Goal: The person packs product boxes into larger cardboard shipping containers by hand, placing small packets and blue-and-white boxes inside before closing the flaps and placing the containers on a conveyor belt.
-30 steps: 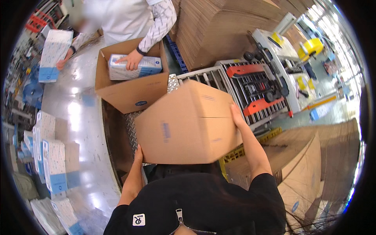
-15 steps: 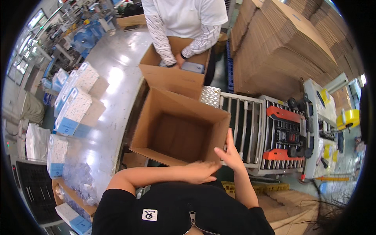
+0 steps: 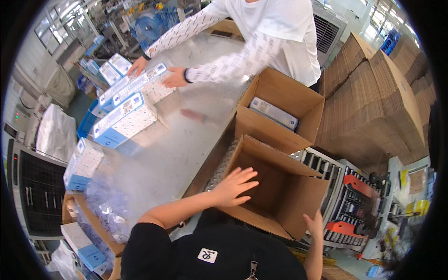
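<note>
An open, empty-looking cardboard box (image 3: 305, 198) stands in front of me with its flaps up. My left hand (image 3: 233, 188) is over its near left edge, fingers spread and holding nothing. At the box's near right corner, my right hand (image 3: 315, 226) has its thumb on the wall's edge; its other fingers are mostly hidden behind the cardboard. Beyond it stands a second open cardboard box (image 3: 261, 125) with one white-and-blue carton (image 3: 274, 113) inside. A co-worker's two hands (image 3: 175, 78) reach to a row of white-and-blue cartons (image 3: 126, 122) on the table.
A metal table (image 3: 186, 144) runs along the left. Near its front lie clear plastic bags (image 3: 109, 205) and another carton (image 3: 84, 247). To the right are a roller conveyor (image 3: 333, 170) with red-and-black parts and tall stacks of flat cardboard (image 3: 368, 102).
My view has turned left. My left hand has risen from the near flap, fingers spreading over the box. The co-worker's hands have left the far box and reached the cartons on the table.
</note>
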Available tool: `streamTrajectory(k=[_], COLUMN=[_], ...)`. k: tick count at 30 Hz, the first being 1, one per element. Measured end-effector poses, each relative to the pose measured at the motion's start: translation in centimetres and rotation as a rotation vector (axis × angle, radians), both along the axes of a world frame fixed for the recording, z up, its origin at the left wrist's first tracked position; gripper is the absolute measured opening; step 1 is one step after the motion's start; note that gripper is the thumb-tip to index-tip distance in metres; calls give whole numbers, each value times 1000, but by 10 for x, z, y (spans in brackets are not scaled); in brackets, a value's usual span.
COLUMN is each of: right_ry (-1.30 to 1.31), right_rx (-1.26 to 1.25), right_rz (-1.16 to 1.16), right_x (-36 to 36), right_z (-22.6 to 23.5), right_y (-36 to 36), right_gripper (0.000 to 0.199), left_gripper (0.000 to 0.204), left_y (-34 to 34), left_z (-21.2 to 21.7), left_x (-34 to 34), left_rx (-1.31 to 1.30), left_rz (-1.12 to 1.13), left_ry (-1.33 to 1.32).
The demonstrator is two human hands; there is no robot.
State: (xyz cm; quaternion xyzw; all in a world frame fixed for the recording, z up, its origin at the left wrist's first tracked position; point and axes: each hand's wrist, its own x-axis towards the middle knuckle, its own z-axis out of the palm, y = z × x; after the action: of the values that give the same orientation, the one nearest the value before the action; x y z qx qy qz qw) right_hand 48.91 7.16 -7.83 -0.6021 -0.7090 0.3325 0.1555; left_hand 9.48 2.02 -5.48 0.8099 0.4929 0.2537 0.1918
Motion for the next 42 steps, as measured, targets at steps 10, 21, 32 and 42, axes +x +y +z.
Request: streamTrajectory(k=[10,21,32,42], right_ry=[26,194,-269,-241], right_rx=[-357,-431,358,527], right_rz=[-310,29,691,1554], right_x=[81,-90,-379,-514], right_z=[10,-11,104,78], right_y=[-9,26,44,64], right_gripper=[32,34,99,87], left_gripper=[100,92,64,40], left_y=[29,-12,-5,19], left_z=[-125,72,36,-13], left_x=[-14,-250,-411,-477], left_rx=[-677,-308,-12,-138], left_rz=[-103,156,717,928], left_ry=[237,78,434,498])
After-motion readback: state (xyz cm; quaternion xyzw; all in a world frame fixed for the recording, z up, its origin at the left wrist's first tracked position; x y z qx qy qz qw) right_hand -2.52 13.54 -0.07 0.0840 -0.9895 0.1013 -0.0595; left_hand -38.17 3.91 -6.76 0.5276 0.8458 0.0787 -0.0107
